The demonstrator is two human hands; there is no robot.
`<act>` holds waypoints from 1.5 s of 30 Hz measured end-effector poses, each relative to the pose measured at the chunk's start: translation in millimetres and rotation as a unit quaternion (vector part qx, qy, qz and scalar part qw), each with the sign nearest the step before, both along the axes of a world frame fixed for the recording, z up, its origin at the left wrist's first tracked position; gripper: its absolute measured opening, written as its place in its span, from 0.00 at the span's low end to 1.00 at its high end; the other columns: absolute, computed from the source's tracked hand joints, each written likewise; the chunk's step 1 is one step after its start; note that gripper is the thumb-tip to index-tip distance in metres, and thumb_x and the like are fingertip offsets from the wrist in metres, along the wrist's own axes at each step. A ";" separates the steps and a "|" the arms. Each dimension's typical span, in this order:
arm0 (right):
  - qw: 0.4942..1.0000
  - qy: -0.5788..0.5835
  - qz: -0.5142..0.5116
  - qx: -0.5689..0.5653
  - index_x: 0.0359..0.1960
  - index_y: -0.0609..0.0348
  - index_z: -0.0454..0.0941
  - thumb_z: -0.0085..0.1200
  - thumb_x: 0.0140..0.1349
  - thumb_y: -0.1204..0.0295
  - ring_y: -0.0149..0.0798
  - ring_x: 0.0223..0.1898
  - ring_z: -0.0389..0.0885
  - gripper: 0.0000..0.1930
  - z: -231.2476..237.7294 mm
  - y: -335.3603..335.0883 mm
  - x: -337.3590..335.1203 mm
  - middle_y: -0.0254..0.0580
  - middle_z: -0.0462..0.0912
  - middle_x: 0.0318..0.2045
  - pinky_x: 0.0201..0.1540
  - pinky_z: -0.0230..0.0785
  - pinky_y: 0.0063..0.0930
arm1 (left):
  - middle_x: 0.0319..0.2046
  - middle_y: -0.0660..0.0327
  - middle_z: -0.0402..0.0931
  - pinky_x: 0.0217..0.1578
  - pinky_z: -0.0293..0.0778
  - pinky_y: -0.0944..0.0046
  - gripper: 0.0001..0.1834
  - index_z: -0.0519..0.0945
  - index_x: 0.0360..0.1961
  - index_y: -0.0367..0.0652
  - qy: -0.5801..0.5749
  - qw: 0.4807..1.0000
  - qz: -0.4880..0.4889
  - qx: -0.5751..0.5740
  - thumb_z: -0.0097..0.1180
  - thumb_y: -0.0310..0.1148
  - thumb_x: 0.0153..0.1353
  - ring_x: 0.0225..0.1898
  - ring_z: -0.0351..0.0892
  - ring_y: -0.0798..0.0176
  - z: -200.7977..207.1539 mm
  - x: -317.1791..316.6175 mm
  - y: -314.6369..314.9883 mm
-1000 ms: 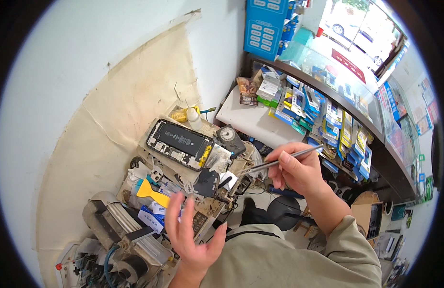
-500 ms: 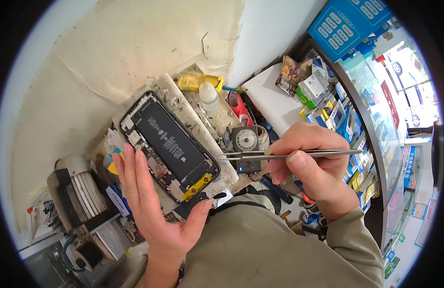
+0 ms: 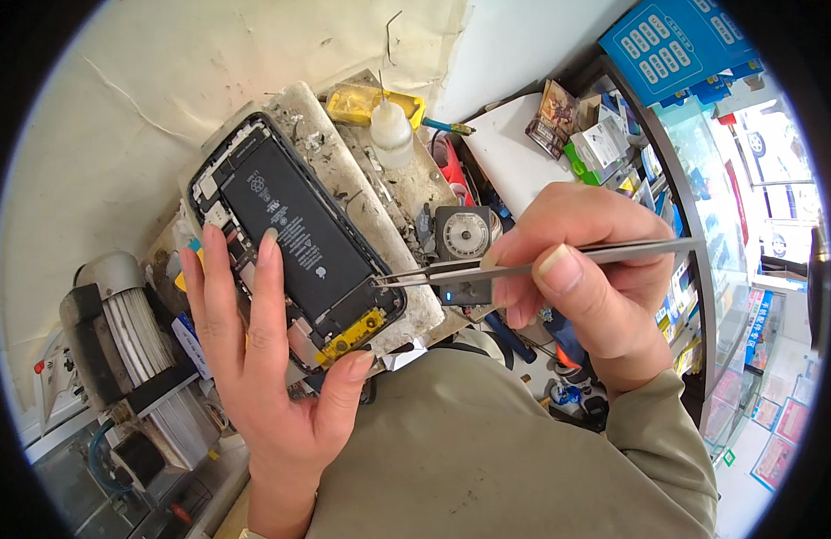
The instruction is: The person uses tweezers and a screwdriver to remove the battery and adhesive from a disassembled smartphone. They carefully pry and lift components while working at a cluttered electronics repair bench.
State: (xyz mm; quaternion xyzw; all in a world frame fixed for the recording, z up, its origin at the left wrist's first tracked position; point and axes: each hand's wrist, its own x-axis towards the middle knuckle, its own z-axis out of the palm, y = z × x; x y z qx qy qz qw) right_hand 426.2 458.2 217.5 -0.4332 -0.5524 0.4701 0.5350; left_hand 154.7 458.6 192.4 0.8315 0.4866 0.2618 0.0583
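An opened smartphone (image 3: pixel 298 242) lies tilted on a dirty pale block, its black battery (image 3: pixel 303 220) and small boards exposed. Yellow tape (image 3: pixel 352 337) covers part of its near end. My left hand (image 3: pixel 276 359) is spread over the phone's left side, fingers straight; its fingertips hide some of the inner parts. Between thumb and fingers, my right hand (image 3: pixel 595 278) pinches metal tweezers (image 3: pixel 487 268). The tweezers' tips reach over the phone's lower right edge, beside the battery's near corner. I cannot tell whether they touch it or hold anything.
Behind the pale block (image 3: pixel 361 211) stand a clear needle bottle (image 3: pixel 392 135) and a yellow tray (image 3: pixel 348 105). A device with a round dial (image 3: pixel 465 235) sits right of it. A motor-like machine (image 3: pixel 132 332) is at the left. Boxes and a glass display case (image 3: pixel 703 171) line the right.
My right hand has brought the tweezers to the phone's lower right edge. The view has come closer, and my left hand now covers more of the phone's left side.
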 end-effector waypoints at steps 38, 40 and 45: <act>0.978 -0.078 0.021 0.194 0.43 0.69 0.84 0.63 0.75 0.64 0.37 0.23 0.87 0.15 -17.8 7.2 -4.2 0.52 0.88 0.30 0.28 0.79 0.26 | 0.78 0.34 0.59 0.77 0.51 0.37 0.44 0.68 0.77 0.31 0.037 0.999 -0.003 -0.011 0.49 0.59 0.75 0.81 0.53 0.27 4.9 -0.8 0.0; 0.981 -0.055 0.005 0.185 0.42 0.69 0.84 0.63 0.75 0.64 0.37 0.23 0.87 0.15 -22.1 5.5 -7.6 0.52 0.88 0.30 0.28 0.79 0.26 | 0.78 0.34 0.59 0.77 0.51 0.37 0.44 0.68 0.77 0.31 0.033 0.999 -0.004 -0.016 0.49 0.59 0.75 0.81 0.53 0.27 5.1 -0.4 -0.2; 0.986 -0.061 0.031 0.149 0.42 0.68 0.84 0.64 0.73 0.62 0.39 0.23 0.87 0.16 -12.3 5.2 -5.2 0.52 0.88 0.29 0.30 0.80 0.29 | 0.78 0.34 0.59 0.77 0.51 0.37 0.44 0.68 0.77 0.32 0.042 0.999 0.001 -0.024 0.48 0.60 0.75 0.80 0.53 0.27 6.8 -0.3 -1.2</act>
